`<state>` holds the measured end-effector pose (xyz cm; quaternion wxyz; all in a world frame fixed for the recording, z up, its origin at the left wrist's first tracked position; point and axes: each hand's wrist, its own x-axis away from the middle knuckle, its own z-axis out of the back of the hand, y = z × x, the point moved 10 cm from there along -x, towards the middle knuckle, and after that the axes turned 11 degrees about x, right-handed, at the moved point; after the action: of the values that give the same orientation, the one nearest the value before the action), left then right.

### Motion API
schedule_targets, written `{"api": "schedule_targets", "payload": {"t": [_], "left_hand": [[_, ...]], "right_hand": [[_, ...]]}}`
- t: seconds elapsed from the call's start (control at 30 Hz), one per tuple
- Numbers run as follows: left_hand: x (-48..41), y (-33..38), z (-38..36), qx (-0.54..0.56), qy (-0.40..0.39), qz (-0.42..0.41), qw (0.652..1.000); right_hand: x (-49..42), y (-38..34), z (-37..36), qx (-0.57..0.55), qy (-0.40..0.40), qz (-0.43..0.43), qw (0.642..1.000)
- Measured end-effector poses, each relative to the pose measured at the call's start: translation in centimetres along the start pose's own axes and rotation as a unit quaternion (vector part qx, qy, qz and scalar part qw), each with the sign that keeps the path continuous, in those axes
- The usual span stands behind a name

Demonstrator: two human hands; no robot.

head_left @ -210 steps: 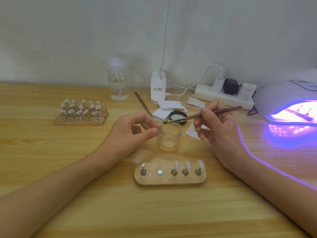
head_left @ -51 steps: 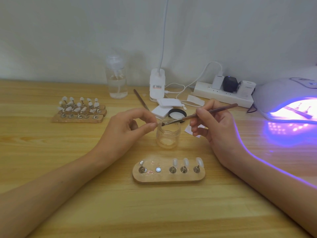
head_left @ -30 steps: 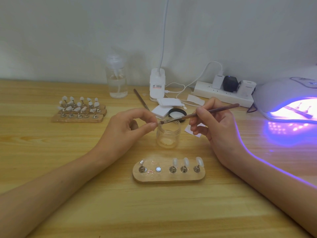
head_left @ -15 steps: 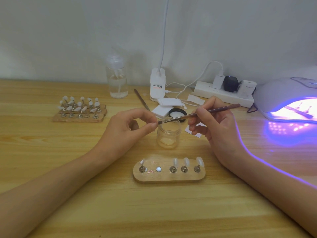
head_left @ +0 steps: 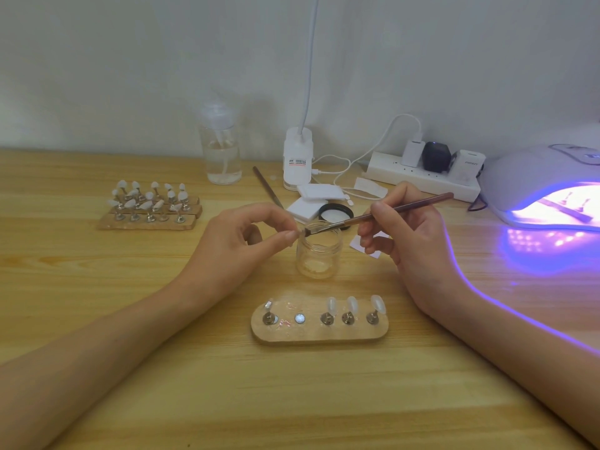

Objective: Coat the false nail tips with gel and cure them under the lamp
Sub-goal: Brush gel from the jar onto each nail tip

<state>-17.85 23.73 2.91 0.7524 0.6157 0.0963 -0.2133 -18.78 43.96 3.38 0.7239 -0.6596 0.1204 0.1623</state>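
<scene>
as the brush (head_left: 389,212) reaches the pinched nail tip (head_left: 299,234), left hand (head_left: 240,241) unmoved, jar (head_left: 319,254) beneath

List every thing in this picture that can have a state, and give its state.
gel jar, open, upright.
lid, off, lying behind the jar.
curing lamp, lit violet.
brush, held by the right hand, bristles over the jar mouth.
left hand, fingers pinch a small piece at the bristles.
near holder, four stands seated, one spot bare.
pump bottle, upright, partly full.
</scene>
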Motion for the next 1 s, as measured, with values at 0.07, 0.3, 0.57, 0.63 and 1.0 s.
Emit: {"api": "schedule_targets", "payload": {"t": [0.07,0.3,0.57,0.63,1.0], "left_hand": [[0.0,0.1,0.0,-0.008,0.001,-0.005,1.0],[0.2,0.9,-0.1,-0.051,0.003,-0.04,0.998],[0.3,1.1,0.0,-0.063,0.007,-0.047,0.997],[0.3,1.1,0.1,-0.065,0.007,-0.049,0.997],[0.3,1.2,0.0,-0.068,0.006,-0.052,0.996]], "right_hand": [[0.0,0.0,0.0,0.0,-0.001,0.001,1.0],[0.0,-0.1,1.1,-0.005,0.041,0.008,0.999],[-0.4,-0.2,4.1,0.01,0.111,0.003,0.994],[-0.5,-0.1,4.3,-0.005,0.109,0.0,0.994],[-1.1,-1.4,1.6,-0.023,-0.073,0.101,0.992]]}}
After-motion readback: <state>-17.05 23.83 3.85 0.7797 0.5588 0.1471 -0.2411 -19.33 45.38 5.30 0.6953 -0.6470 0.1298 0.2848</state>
